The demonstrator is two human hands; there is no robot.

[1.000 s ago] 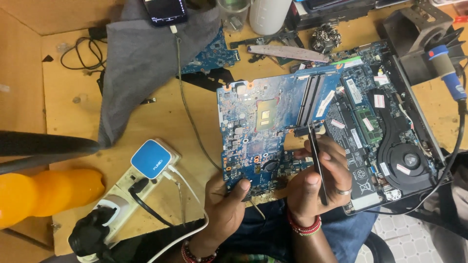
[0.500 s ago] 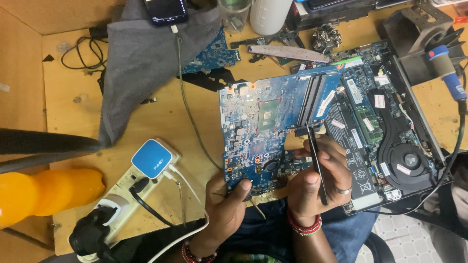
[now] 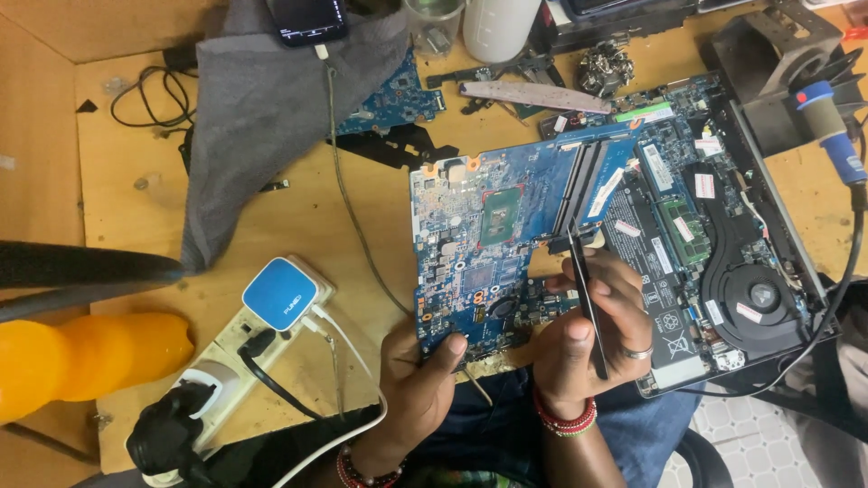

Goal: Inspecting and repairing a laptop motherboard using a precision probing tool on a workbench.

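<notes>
A blue board lay tilted on the wooden surface, its near edge raised toward the person. The left hand pinched the board's near left corner, thumb on top and fingers beneath, the grip closed on the board. The right hand sat just to the right, at the board's near right edge, its grip closed on a pair of black tweezers.

The tweezers ran almost straight away from the person, leaning slightly to the left. Their tip reached past the fingers to the board's right edge, beside the long slots that slant along that side. So the work spot lay straight ahead of the right hand's grip and up the frame, while the left hand stood lower and to the left, farther from it. Whether the tip actually touched the board could not be told.

To the right of the board, under the right hand, an opened laptop base with a round fan lay flat. A white power strip with a blue adapter lay left of the hands, and a grey cloth lay farther back.
</notes>
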